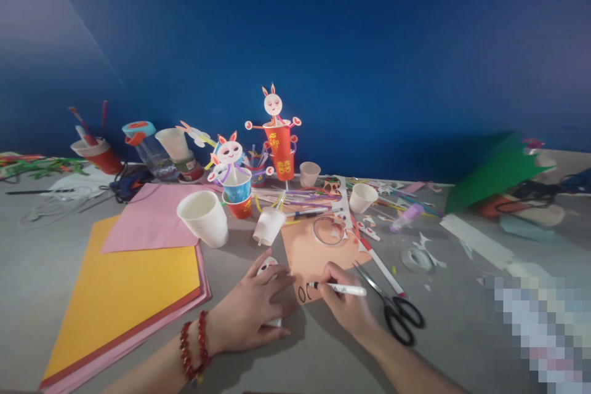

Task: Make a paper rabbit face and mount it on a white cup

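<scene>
My right hand is closed on a white marker, its black tip touching the orange paper. Near the paper's lower edge are a black drawn oval and a second black curve at the tip. My left hand, a red beaded bracelet at its wrist, lies with fingers spread over a white paper cutout. Part of a drawn face shows on the cutout; the hand hides the rest. Black-handled scissors lie open to the right of my right hand.
Coloured paper sheets lie at left. A white paper cup and a small white cup stand ahead. Behind are rabbit-faced figures on a red cup and a blue cup. A red marker and tape roll lie right.
</scene>
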`<state>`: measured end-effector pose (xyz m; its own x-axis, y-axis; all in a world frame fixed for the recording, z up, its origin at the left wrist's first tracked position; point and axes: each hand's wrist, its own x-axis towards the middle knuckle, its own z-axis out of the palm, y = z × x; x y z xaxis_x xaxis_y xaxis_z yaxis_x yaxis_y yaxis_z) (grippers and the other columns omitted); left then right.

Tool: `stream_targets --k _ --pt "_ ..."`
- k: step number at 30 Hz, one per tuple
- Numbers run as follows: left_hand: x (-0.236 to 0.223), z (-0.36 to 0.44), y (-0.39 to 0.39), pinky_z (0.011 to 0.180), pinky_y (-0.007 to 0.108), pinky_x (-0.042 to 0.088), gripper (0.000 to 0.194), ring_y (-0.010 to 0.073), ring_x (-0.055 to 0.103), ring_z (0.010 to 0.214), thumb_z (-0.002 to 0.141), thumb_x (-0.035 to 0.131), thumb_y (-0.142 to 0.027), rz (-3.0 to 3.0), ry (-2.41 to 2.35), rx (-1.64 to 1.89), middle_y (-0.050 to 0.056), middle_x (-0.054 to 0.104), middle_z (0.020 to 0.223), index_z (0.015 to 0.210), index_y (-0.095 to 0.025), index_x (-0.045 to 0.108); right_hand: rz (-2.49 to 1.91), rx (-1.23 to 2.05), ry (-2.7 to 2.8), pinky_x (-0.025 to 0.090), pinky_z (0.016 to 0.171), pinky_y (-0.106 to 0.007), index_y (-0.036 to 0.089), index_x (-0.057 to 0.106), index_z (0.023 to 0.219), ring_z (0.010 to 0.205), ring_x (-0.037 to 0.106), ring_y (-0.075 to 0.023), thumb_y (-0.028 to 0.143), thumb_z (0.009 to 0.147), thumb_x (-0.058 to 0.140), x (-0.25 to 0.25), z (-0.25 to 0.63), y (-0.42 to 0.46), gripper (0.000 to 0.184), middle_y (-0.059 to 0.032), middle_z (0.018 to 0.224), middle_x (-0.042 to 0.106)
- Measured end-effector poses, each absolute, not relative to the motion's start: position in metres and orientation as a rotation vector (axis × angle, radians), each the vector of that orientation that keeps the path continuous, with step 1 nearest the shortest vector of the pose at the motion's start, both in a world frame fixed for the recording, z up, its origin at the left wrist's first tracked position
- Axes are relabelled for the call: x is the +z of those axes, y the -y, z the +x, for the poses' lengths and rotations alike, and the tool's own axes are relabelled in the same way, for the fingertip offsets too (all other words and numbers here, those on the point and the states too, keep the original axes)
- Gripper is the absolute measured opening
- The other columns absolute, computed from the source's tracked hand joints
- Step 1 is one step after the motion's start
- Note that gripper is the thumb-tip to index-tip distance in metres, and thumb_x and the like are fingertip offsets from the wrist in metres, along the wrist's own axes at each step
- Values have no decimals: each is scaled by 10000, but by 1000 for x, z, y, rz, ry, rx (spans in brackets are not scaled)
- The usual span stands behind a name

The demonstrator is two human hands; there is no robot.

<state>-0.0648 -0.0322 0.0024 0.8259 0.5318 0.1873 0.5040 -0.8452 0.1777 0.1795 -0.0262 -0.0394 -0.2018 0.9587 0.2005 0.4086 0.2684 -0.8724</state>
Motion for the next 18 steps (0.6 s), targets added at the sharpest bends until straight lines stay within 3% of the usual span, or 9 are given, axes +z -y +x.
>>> stream_targets --k 18 --pt "1 -65 32 1205 547 -3 298 276 435 1313 930 550 -537 2895 -822 362 27 582 1380 1067 -319 700 -1235 834 1773 298 500 -234 246 388 635 496 407 -128 164 795 464 -41 181 28 196 64 538 411"
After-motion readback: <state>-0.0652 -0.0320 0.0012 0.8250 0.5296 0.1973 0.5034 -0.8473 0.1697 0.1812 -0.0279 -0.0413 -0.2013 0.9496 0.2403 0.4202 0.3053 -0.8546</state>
